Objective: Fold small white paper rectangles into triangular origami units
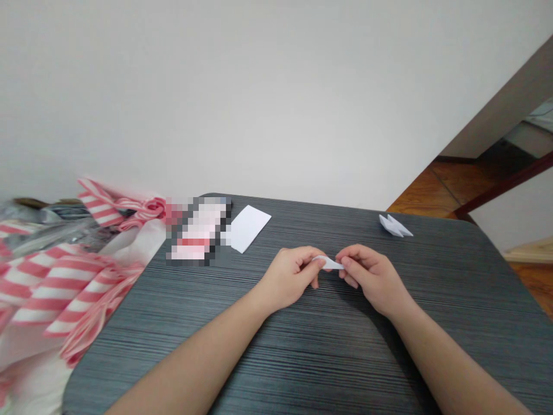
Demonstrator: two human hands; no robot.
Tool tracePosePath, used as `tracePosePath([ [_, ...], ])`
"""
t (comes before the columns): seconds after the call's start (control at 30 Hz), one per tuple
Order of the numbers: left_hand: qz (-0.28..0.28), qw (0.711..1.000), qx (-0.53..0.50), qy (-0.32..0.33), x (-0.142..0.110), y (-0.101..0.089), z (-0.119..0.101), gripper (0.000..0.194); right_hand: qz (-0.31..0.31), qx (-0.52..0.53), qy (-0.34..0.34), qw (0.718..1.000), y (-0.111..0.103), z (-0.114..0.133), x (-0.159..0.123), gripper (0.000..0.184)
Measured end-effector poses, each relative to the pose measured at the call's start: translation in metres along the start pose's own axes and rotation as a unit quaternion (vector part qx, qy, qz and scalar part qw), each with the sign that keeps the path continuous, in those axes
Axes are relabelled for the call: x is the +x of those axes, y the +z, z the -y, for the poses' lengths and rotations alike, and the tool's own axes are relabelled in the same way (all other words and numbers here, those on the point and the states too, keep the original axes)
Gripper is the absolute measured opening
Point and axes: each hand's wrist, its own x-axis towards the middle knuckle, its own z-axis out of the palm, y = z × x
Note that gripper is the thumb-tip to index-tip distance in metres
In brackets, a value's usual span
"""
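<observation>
A small piece of folded white paper point(332, 263) is held just above the dark table, between my two hands. My left hand point(291, 276) pinches its left end with thumb and fingers. At its pointed right end, the thumb and forefinger of my right hand point(371, 276) are closed on it. Part of the paper is hidden behind my fingers. Farther back on the right lies another folded white paper piece point(395, 226) with pointed tips. Beyond my left hand, a flat white rectangle of paper point(251, 226) rests on the table.
The dark wood-grain table point(276, 369) stands against a pale wall point(276, 104). A blurred-out phone-like object point(199, 230) lies at its back left. Red-and-white striped cloth point(64, 282) is heaped beyond the left edge. Wooden floor point(432, 190) shows at right.
</observation>
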Motion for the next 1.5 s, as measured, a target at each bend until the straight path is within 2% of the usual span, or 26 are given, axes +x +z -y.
tracePosePath([
  [0.13,0.003,1.000,0.008,0.000,0.000,-0.001,0.000,0.031,0.022,0.005,0.022,1.000,0.001,0.000,0.000,0.020],
  [0.27,-0.001,1.000,0.004,0.000,0.001,0.000,0.000,0.031,0.032,-0.044,0.033,0.998,0.001,0.003,0.000,0.023],
  [0.5,-0.001,1.000,-0.004,-0.004,0.001,0.000,0.001,0.030,0.033,-0.123,0.007,0.992,0.000,0.001,0.000,0.016],
  [0.7,0.003,1.000,-0.012,0.001,0.001,0.000,0.002,0.029,0.027,-0.191,-0.034,0.981,0.000,0.007,0.001,0.013],
  [0.93,0.006,0.999,-0.044,0.004,0.001,0.002,0.000,0.021,0.035,-0.216,-0.079,0.973,0.002,0.011,0.002,0.015],
  [1.27,0.016,0.998,0.036,0.042,0.001,0.000,-0.002,0.015,0.052,-0.312,-0.165,0.934,0.007,0.019,-0.001,0.018],
  [1.5,0.018,0.999,0.037,0.033,0.001,0.000,-0.004,0.017,0.045,-0.321,-0.182,0.928,0.008,0.017,-0.001,0.019],
])
